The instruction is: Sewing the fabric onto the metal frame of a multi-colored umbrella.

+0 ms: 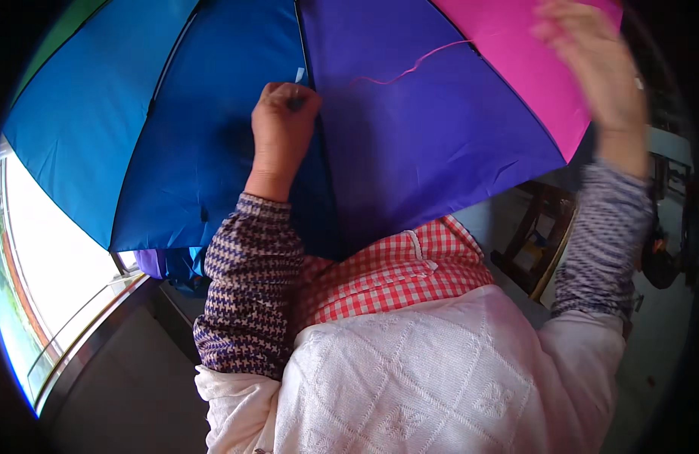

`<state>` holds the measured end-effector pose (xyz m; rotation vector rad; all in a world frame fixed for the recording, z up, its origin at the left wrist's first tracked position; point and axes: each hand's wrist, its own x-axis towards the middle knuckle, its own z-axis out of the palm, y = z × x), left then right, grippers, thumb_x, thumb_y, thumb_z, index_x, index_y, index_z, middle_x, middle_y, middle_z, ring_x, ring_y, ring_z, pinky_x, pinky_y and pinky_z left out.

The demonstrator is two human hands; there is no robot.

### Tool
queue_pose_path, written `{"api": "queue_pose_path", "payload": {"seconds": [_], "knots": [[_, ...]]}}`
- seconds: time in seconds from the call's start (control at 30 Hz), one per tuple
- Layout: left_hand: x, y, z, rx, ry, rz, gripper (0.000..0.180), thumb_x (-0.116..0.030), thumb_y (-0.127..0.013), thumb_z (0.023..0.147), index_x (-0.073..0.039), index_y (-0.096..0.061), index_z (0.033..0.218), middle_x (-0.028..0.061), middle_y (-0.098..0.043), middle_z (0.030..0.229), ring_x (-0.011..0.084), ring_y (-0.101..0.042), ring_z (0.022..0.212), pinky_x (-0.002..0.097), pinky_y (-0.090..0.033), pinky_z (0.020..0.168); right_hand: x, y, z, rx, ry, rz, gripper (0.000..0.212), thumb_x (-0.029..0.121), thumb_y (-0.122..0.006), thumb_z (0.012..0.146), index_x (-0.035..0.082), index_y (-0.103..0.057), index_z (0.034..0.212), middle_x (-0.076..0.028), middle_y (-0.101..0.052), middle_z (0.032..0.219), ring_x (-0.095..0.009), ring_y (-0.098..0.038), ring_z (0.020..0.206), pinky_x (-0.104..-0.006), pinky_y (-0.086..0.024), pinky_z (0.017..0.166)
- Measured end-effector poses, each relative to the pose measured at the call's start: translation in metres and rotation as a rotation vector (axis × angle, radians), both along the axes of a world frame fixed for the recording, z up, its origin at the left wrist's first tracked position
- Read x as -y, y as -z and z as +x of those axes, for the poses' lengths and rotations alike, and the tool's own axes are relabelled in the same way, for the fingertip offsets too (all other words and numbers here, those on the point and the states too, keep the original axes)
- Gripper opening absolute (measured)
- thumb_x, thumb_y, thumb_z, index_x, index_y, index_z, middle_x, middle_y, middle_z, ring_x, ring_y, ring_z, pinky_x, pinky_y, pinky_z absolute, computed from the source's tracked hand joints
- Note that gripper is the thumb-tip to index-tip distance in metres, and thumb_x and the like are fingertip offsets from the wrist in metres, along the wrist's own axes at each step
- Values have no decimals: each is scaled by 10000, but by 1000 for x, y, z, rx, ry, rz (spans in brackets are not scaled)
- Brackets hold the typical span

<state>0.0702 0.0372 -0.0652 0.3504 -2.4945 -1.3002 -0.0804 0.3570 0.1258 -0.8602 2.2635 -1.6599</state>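
An opened umbrella [417,144] with blue, purple and pink panels spreads in front of me, its inner side with the dark ribs facing me. My left hand [284,113] is closed in a pinch at the rib between the blue and purple panels. A small white tag [299,74] sticks up just above its fingers. A loose pink thread [414,68] runs across the purple panel toward the pink one. My right hand [591,68] is raised over the pink panel at the upper right. Motion smears its fingers, so whether it holds the thread's end or a needle does not show.
A red checked cloth [387,272] lies across my lap below the umbrella's edge. At the left is a bright window [54,280] with a rail. A dark wooden stool or frame [542,234] stands at the right, and purple and blue fabric [172,265] hangs near the window.
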Motion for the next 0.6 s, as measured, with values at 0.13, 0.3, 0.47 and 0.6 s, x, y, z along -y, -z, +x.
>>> {"api": "queue_pose_path", "payload": {"seconds": [0.13, 0.3, 0.47, 0.6], "knots": [[7, -5, 9, 137, -96, 622, 49, -104, -683, 837, -66, -654, 826, 22, -616, 727, 79, -500, 577, 227, -386, 485, 111, 137, 76, -219, -325, 269, 120, 43, -600, 796, 0, -615, 907, -120, -648, 853, -235, -634, 776, -337, -490, 685], [-2, -17, 16, 117, -144, 928, 59, -102, -651, 887, -78, -637, 835, -15, -618, 707, 10, -450, 543, 163, -311, 459, 169, 199, 110, -343, -45, 267, 154, -8, -557, 794, 18, -585, 943, -165, -636, 864, -351, -625, 827, -408, -493, 699], [-10, -14, 15, 89, -102, 876, 54, -99, -659, 877, -76, -624, 843, -20, -610, 695, 22, -460, 549, 174, -334, 470, 173, 209, 110, -200, 53, 234, 79, 28, -558, 793, 49, -574, 868, -142, -640, 846, -370, -625, 826, -451, -494, 649], [-11, -7, 10, 98, -60, 644, 69, -94, -663, 865, -64, -619, 821, 4, -606, 670, 38, -463, 548, 208, -376, 485, 151, 189, 77, -262, 179, 133, 55, 41, -559, 872, 42, -533, 823, -93, -644, 820, -270, -638, 700, -336, -496, 610]]}}
